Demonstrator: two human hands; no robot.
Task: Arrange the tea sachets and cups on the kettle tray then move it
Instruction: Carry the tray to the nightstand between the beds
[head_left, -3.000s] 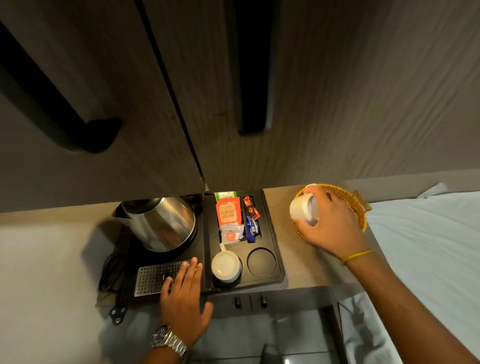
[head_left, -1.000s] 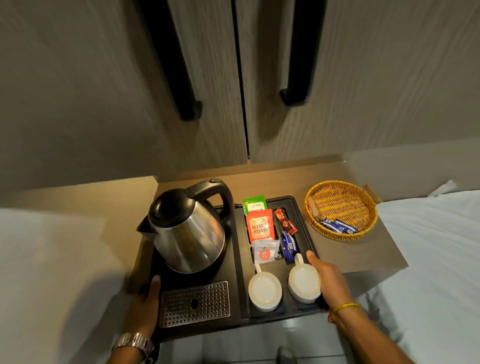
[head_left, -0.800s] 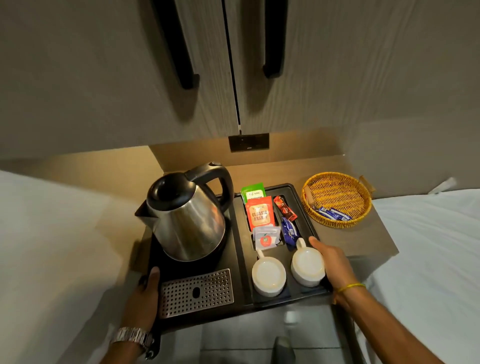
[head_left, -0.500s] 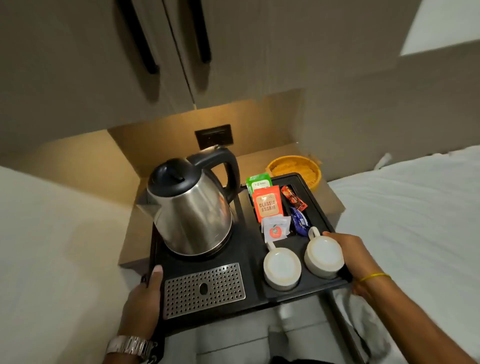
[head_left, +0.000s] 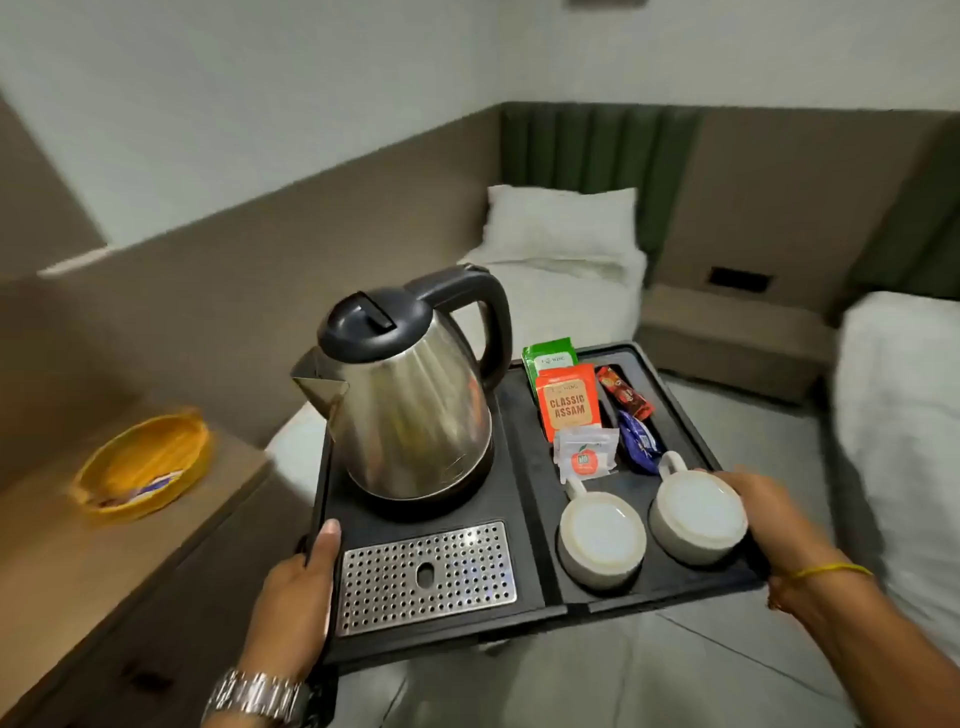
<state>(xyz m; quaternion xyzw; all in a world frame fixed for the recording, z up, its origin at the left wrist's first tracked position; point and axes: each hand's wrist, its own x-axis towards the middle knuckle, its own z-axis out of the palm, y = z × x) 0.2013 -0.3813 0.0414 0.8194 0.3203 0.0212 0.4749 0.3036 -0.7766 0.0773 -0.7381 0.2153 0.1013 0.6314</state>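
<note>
Tray (head_left: 524, 525) is being carried clear of the shelf (head_left: 104, 545), over the floor. Left hand (head_left: 296, 587) is gripping its left edge beside the kettle (head_left: 410, 410); right hand (head_left: 769, 519) is gripping its right edge beside the cups (head_left: 602, 540). Keeping it level is advisable; the kettle looks top-heavy. One sachet (head_left: 569, 402) is reading "CLASSIC ASSAM".

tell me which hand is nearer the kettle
Left. The left hand grips the tray edge just in front of the kettle; the right hand holds the far side, past both cups.
</note>
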